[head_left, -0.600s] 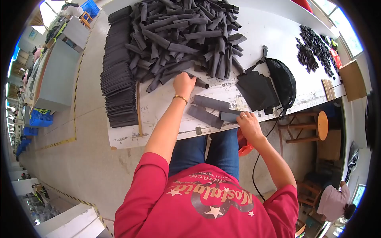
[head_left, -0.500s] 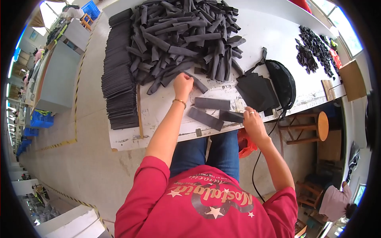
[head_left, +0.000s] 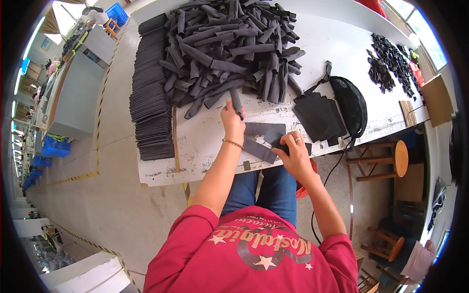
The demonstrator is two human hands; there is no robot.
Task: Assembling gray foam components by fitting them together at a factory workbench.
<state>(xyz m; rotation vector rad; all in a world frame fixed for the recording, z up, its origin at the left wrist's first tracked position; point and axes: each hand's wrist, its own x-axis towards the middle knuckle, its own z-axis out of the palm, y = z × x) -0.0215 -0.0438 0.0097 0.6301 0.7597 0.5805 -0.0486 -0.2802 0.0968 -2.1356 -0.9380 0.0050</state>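
My left hand point(head_left: 233, 119) is closed around a dark grey rolled fabric strip point(head_left: 236, 101), which points up toward the big pile. Close by on the right, my right hand point(head_left: 296, 152) pinches a small dark fabric piece point(head_left: 274, 138) above the table's near edge. Beneath and between the hands, a flat grey fabric strip point(head_left: 255, 128) and a slanted grey fabric strip point(head_left: 259, 151) lie on the white table point(head_left: 195, 141). Part of another dark strip shows behind my right fingers. A heap of dark rolled strips point(head_left: 229, 44) fills the table's far middle.
Left of the heap runs a long row of stacked dark fabric pieces point(head_left: 150, 97). To the right lie flat black panels point(head_left: 317, 115) beside a curved black pouch point(head_left: 349, 105). Small black pieces point(head_left: 386, 68) cover the far right. A wooden stool point(head_left: 398, 158) stands beyond the table edge.
My left hand has drawn a rolled strip off the heap's near edge, toward me. My right hand has moved left, lifting a dark piece over the flat strips.
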